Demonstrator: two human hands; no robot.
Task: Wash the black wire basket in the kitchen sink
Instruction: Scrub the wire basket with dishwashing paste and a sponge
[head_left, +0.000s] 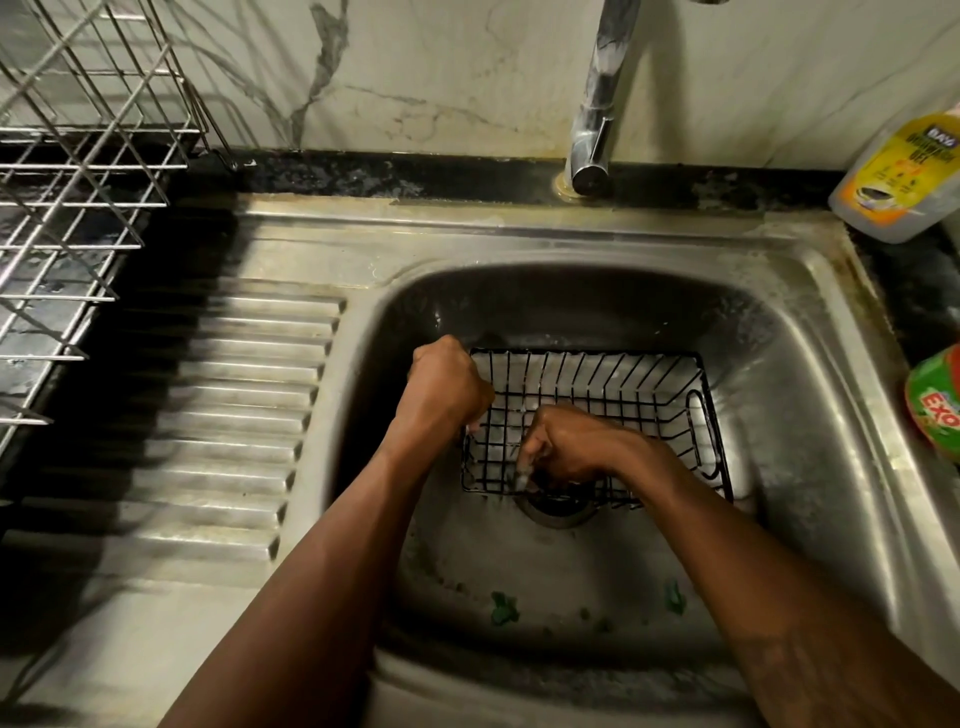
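Observation:
The black wire basket (639, 395) sits in the steel sink basin (810, 395), over the drain (558, 512). My left hand (447, 384) is closed around the basket's left rim. My right hand (569, 447) is inside the basket near its front edge, fingers curled around a small greyish scrubbing thing that I cannot make out. The chrome tap (597, 104) rises behind the basin, and no water stream shows.
A ribbed steel draining board (239, 415) lies left of the basin. A metal dish rack (67, 182) stands at the far left. A dishwash gel bottle (904, 161) and a green soap tub (937, 405) sit at the right. Green bits (504, 608) lie on the basin floor.

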